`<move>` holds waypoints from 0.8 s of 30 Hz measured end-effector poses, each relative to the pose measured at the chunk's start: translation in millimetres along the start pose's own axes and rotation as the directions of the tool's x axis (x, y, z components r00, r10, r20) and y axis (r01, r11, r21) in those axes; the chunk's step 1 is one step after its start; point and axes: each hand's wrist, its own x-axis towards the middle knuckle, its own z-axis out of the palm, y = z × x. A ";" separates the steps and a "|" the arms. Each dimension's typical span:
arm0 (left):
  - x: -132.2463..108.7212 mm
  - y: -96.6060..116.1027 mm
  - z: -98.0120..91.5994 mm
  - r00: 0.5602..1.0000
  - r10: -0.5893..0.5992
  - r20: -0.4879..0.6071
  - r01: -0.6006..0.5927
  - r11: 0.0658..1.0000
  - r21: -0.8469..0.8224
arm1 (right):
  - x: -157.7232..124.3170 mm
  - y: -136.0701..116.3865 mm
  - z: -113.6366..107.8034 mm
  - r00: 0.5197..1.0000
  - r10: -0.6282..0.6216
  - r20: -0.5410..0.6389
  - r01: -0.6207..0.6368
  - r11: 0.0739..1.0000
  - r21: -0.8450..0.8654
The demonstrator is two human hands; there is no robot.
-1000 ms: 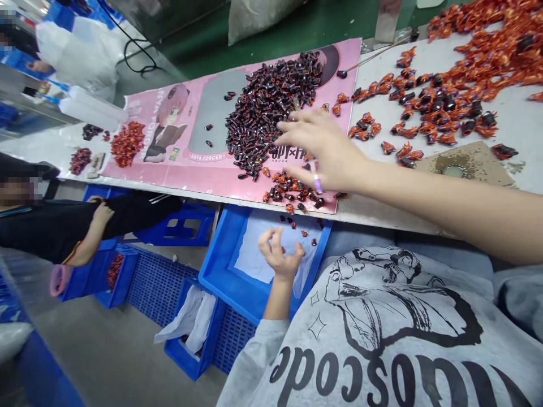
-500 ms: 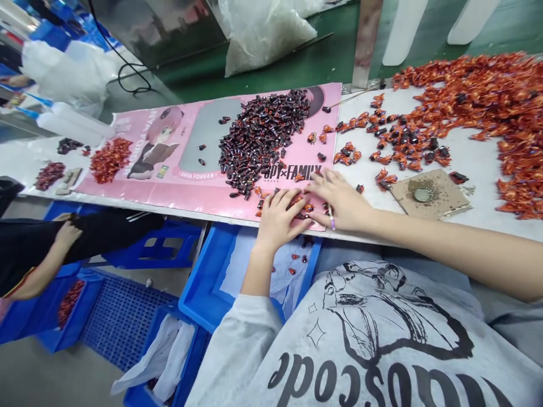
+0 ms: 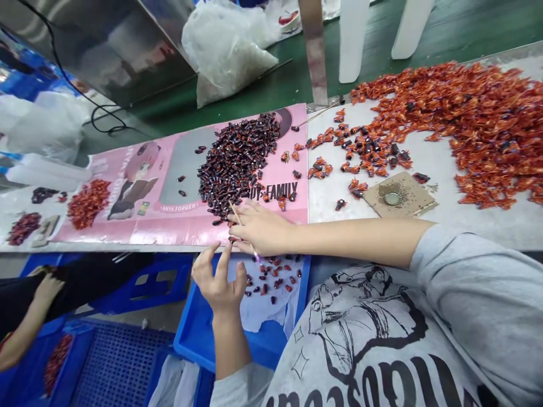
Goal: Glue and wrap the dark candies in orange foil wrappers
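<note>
Right hand (image 3: 258, 229) lies flat at the near edge of the pink mat (image 3: 169, 226), fingers spread, palm down, clamped on nothing visible; what lies under the palm cannot be told. Left hand (image 3: 218, 280) hovers below the table edge over the blue bin (image 3: 193, 339), fingers apart, empty. About two dozen small dark-and-red pieces (image 3: 271, 280) sit on the white liner in the bin. Dark sorted pile (image 3: 235, 161) covers the mat's middle, touching the right hand's fingertips. Large orange heap (image 3: 466, 124) fills the table's far right corner, untouched. Judging by this, little is binned; most remains. Another person's hand (image 3: 46, 288) rests at lower left.
</note>
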 end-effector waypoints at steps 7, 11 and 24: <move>67.8 85.1 55.4 0.930 0.248 0.273 -0.139 0.922 -0.362 | -94.5 97.6 -53.6 0.792 0.521 -0.319 -0.541 0.841 0.031; 103.9 131.4 91.8 0.734 0.481 0.480 -0.285 0.859 -0.425 | -135.5 138.8 -58.5 0.526 0.748 -0.405 -0.808 0.587 0.035; 124.3 114.6 116.6 0.696 0.638 0.330 -0.539 0.768 -0.347 | -104.9 111.9 -40.9 0.659 0.697 -0.285 -0.700 0.706 0.109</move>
